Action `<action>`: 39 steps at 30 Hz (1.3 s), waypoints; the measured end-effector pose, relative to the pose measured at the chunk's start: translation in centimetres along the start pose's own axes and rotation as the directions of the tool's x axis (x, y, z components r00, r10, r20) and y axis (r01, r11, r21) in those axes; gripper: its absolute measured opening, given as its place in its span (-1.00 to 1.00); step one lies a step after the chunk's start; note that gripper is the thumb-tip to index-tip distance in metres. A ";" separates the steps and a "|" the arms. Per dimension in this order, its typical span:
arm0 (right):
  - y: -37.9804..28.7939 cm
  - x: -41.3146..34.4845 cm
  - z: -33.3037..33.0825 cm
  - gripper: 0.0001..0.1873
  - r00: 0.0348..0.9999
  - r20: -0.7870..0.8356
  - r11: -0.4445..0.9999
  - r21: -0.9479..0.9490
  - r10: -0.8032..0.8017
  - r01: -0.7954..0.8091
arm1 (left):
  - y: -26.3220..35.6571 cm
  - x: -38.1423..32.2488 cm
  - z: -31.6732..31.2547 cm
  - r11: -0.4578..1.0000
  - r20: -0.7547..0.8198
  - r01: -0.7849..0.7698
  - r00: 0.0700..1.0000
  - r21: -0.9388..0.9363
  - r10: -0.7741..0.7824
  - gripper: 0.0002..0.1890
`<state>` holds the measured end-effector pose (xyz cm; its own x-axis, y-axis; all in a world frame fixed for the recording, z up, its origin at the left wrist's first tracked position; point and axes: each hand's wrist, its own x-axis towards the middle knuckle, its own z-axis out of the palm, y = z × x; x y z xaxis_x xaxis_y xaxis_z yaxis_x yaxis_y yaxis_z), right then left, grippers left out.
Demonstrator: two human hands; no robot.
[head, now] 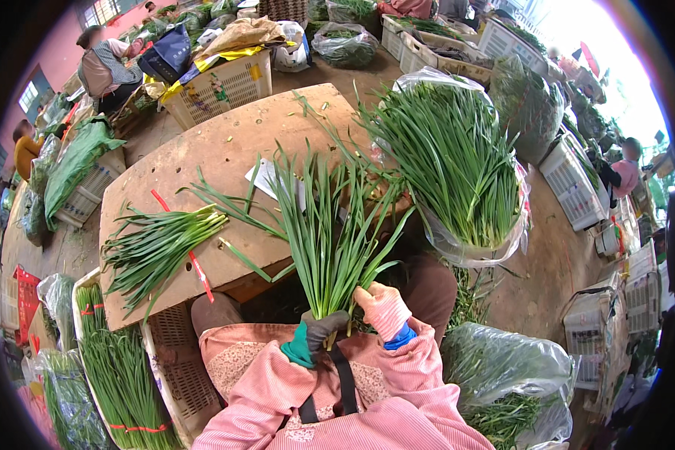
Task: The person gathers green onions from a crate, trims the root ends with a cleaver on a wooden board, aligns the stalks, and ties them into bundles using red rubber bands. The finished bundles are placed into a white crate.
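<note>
My left hand (323,334), in a dark grey glove with a green cuff, grips the base of a bunch of garlic chives (329,242) above my lap. The leaves fan out away from me over the table's near edge. At the bunch's right side, my right hand (378,304) pinches a few chive stalks low down, its fingers closed. On the wooden table (214,152) a smaller bunch of chives (163,242) lies loose across a red tie strip (201,275). Several stray leaves and a white card-like piece (275,183) lie between the two bunches.
Right of the table stands a clear plastic bag full of chives (455,169). A crate (126,360) at lower left holds bundles tied with red strips. At lower right lies another plastic bag of greens (503,371). Other people sit among crates further off.
</note>
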<state>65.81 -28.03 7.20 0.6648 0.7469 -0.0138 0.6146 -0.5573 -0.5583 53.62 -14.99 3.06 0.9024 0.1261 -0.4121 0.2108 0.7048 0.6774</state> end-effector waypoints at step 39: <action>-4.0 1.3 -2.8 -0.81 0.834 0.045 0.552 0.730 0.550 -0.403 | -2.8 1.9 -3.7 0.617 0.451 0.431 0.882 -0.659 -0.135 -0.59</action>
<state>65.39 -25.88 11.78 0.8736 0.3321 -0.3557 -0.2390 -0.3439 -0.9081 53.34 -14.09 -1.88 0.9373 -0.2983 -0.1803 0.2710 0.9490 -0.1615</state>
